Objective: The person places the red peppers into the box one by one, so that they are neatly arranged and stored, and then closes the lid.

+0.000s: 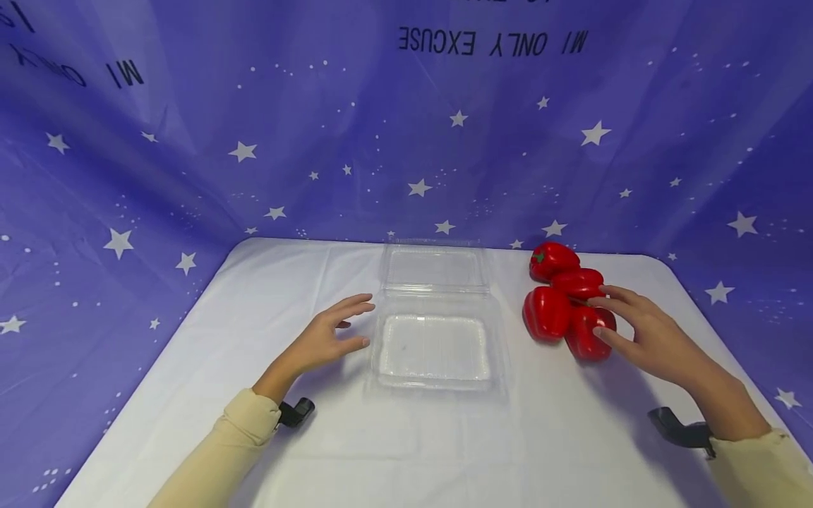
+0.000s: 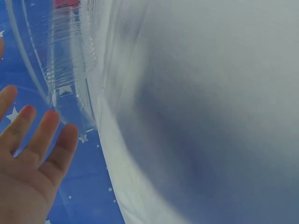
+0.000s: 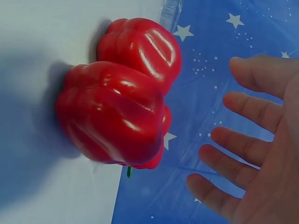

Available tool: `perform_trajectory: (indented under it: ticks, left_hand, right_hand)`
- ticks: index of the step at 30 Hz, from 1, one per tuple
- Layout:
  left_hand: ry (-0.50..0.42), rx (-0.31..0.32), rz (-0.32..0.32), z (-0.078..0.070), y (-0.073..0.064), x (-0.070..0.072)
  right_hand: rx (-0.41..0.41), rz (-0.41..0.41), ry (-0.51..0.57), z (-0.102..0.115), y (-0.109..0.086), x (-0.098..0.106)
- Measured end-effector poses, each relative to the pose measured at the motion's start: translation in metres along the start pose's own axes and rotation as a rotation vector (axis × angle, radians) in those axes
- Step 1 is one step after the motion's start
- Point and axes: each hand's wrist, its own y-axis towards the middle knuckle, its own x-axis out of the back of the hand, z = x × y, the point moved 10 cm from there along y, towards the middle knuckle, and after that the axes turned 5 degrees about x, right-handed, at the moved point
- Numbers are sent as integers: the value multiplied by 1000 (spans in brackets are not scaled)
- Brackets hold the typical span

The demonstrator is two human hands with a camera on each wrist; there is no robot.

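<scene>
A clear plastic clamshell container (image 1: 435,349) lies with its lid (image 1: 435,268) folded back, away from me. My left hand (image 1: 327,339) is beside its left edge, fingers spread and holding nothing; the left wrist view shows these fingers (image 2: 42,135) close to the container wall (image 2: 70,56). Several red bell peppers sit in a cluster on the right. My right hand (image 1: 644,335) reaches over the nearest red bell pepper (image 1: 586,339), thumb and fingers apart. From the right wrist, a gap shows between the fingers (image 3: 238,144) and the glossy pepper (image 3: 112,116).
A white cloth covers the table (image 1: 406,451). Behind and at both sides hangs a blue curtain (image 1: 356,141) with white stars and printed letters. The farthest pepper (image 1: 559,259) shows a green stem and lies near the table's back edge. Black wrist cameras sit at both cuffs.
</scene>
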Motion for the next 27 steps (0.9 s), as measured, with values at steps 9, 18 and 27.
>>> perform_trajectory:
  ticks: [9,18,27]
  left_hand:
    - [-88,53,106,4,11,-14]
    - [-109,62,110,8,10,-14]
    - [-276,94,124,15,11,-21]
  right_hand:
    - [36,-16,-6,2,7,2]
    - [-2,48,53,1,18,-7]
    - [-31,76,85,0,23,-15]
